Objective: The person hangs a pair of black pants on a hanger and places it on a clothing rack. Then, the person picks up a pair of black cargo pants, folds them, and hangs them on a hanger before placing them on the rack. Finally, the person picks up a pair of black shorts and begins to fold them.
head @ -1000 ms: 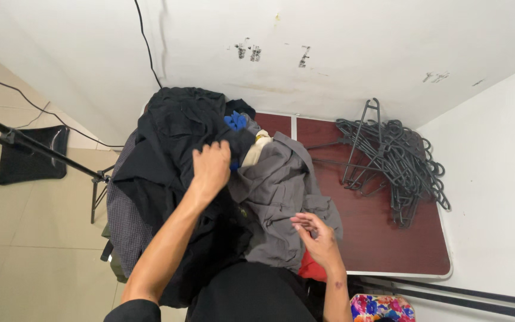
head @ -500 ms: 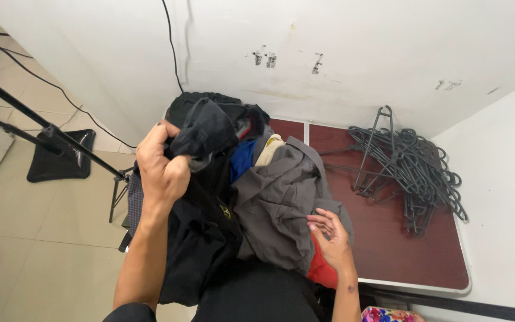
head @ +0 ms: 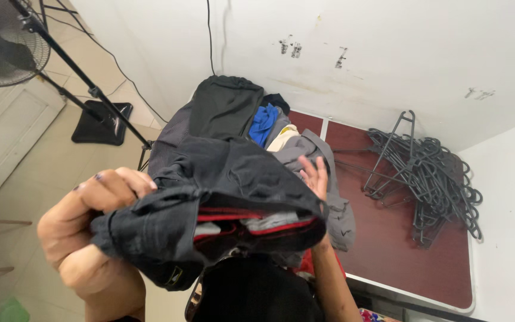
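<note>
The left hand [head: 90, 220] has its fingers clamped on a black garment with red inner trim [head: 227, 203], lifted above the clothes pile [head: 305, 155], while the right hand [head: 314, 176], fingers apart, touches its far edge.

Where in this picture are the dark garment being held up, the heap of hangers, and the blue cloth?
dark garment [head: 233, 179]: head view, on its black outer fabric.
heap of hangers [head: 430, 170]: head view, on the tangled wires in the middle of the pile.
blue cloth [head: 263, 123]: head view, on its visible fold among the clothes.
</note>
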